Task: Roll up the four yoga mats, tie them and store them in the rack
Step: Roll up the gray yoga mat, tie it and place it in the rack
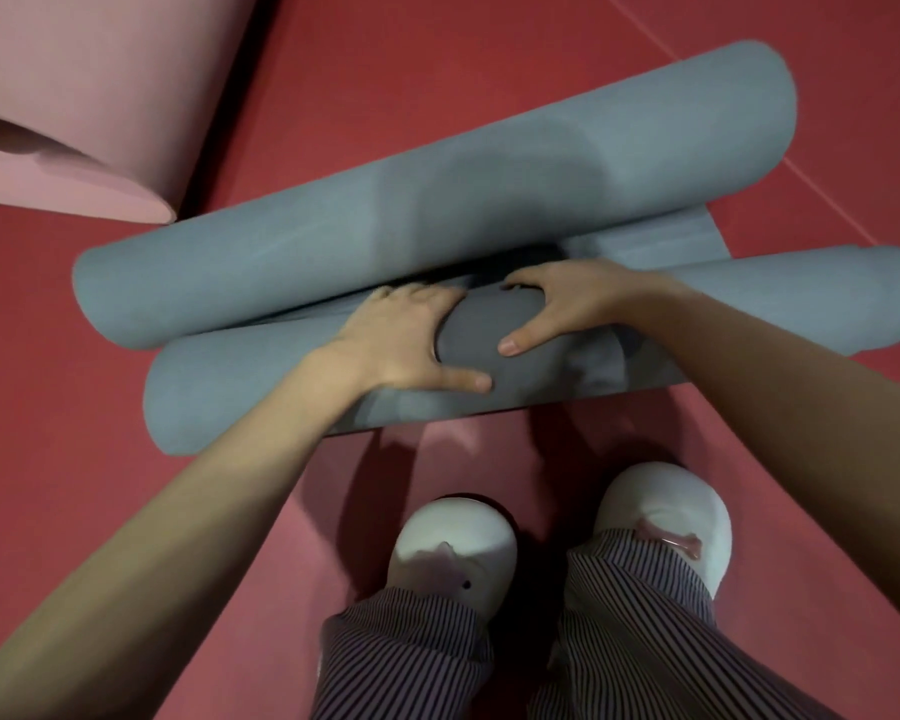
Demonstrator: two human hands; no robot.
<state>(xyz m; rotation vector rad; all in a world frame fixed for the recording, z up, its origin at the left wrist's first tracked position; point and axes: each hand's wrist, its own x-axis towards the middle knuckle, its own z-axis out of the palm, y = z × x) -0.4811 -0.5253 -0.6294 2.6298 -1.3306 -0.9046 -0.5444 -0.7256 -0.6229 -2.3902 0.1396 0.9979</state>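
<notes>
A grey-blue yoga mat point(261, 397) lies across the red floor in front of my feet, rolled from both ends into two rolls side by side. The near roll lies under my hands; the far roll point(437, 200) is thicker and runs up to the right. My left hand point(401, 340) grips the near roll from above, thumb along its front. My right hand point(567, 304) grips the same roll just to the right, thumb pointing left. Both sets of fingers curl into the gap between the two rolls.
A pink yoga mat point(74, 96), partly curled at its edge, lies at the upper left close to the grey mat's far roll. My white slippers point(453, 543) and striped trousers stand just behind the near roll. Red floor point(48, 381) spreads to either side.
</notes>
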